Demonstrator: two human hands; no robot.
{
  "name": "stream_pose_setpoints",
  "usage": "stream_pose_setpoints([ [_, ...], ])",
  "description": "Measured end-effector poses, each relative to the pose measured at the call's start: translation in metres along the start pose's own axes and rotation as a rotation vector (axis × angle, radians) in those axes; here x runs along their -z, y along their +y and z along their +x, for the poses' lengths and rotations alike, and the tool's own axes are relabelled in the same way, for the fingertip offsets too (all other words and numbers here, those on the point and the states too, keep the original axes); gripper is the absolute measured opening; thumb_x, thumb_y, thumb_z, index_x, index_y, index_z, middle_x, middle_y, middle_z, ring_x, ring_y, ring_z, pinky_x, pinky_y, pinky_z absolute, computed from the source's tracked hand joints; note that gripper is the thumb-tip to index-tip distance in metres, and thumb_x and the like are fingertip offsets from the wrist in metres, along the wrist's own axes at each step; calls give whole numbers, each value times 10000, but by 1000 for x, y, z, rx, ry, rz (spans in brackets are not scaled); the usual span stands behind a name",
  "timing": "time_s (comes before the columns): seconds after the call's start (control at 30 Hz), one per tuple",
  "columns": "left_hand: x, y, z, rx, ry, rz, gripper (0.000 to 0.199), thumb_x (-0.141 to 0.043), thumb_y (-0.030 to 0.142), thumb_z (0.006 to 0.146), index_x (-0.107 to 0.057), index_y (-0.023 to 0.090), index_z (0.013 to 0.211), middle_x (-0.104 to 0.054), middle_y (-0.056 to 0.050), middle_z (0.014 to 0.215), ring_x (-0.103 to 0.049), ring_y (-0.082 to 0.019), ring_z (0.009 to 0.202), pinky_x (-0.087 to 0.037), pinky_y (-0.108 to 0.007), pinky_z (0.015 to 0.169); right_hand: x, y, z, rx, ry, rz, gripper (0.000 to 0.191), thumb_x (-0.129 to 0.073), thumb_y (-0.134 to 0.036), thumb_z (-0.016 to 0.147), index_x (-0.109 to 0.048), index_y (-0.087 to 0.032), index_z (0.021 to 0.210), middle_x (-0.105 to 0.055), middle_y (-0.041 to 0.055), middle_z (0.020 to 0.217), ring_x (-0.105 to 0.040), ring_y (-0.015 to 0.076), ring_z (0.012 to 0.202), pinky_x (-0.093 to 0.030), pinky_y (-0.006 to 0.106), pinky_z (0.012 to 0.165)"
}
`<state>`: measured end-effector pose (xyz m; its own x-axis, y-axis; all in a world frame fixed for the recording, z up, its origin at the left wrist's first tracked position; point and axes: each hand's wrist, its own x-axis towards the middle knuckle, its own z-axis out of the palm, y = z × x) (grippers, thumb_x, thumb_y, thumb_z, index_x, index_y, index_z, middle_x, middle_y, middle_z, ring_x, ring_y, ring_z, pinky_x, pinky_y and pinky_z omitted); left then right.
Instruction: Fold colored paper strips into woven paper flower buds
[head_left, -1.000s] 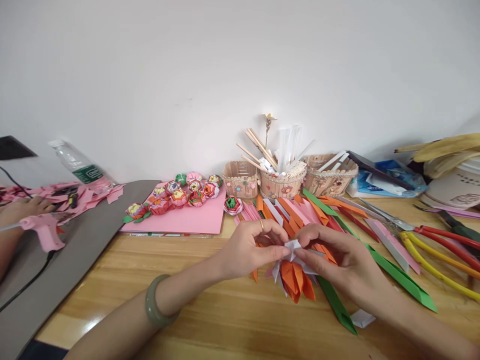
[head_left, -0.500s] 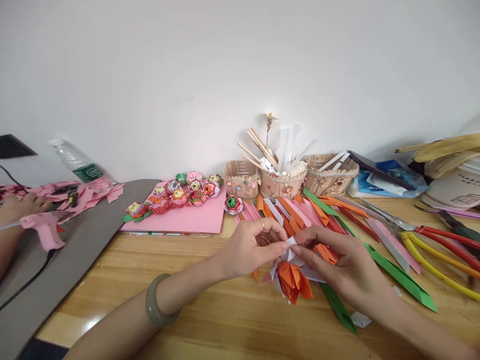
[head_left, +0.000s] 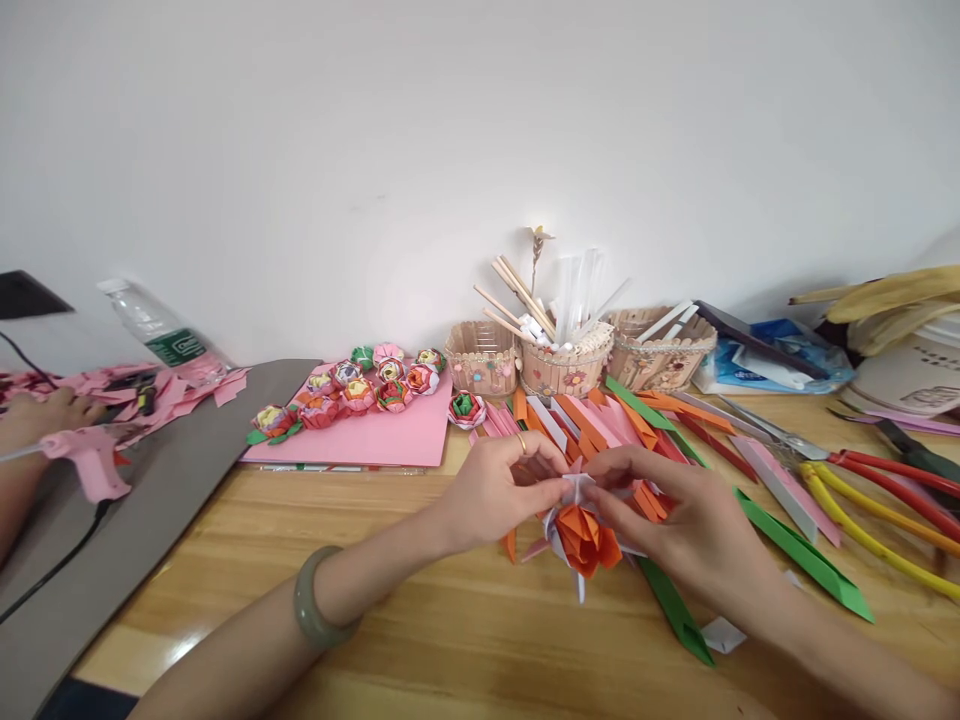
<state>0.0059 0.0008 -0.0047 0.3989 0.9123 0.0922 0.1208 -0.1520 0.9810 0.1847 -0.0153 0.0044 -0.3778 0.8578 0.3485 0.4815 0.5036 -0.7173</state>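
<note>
A folded paper flower (head_left: 586, 540) with orange inner petals and pale lilac and pink outer strips hangs between my hands above the wooden table. My left hand (head_left: 504, 492) pinches a pale petal at its top from the left. From the right, my right hand (head_left: 667, 500) grips the same petal between thumb and fingers. Behind the hands lies a pile of folded paper strips (head_left: 585, 425) in orange, pink, white and red. Finished paper flowers (head_left: 358, 394) rest on pink paper (head_left: 397, 440) to the left.
Three wooden baskets (head_left: 484, 375) stand by the wall, one holding sticks. Scissors (head_left: 817, 452) and yellow-handled pliers (head_left: 847, 510) lie right, near green strips (head_left: 806, 560). At far left, another person's hand (head_left: 45, 425) is beside a pink glue gun (head_left: 86, 460) and a bottle (head_left: 161, 325).
The flower has turned slightly and its orange centre sits a little higher. A pale strip now points down below it. Both hands have shifted slightly, still pinching the paper.
</note>
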Motion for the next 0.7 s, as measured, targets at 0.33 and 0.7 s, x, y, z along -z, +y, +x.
stream_pose_setpoints([
  [0.33, 2, -1, 1, -103, 5, -56, 156, -640, 273, 702, -588, 126, 701, -614, -28, 686, -575, -103, 609, -467, -222, 563, 1, -2, 0, -59, 4, 30, 94, -536, -211, 793, -588, -197, 715, -645, 2, 663, -579, 140, 583, -456, 248, 539],
  [0.7, -1, 2, 5, 80, -35, -251, 244, -671, 333, 663, -543, 131, 710, -498, 42, 560, -431, -43, 396, -339, -197, 408, 2, 8, 2, 228, 135, -42, 96, -551, -151, 796, -595, -235, 786, -602, 34, 900, -566, 178, 857, -450, 321, 739],
])
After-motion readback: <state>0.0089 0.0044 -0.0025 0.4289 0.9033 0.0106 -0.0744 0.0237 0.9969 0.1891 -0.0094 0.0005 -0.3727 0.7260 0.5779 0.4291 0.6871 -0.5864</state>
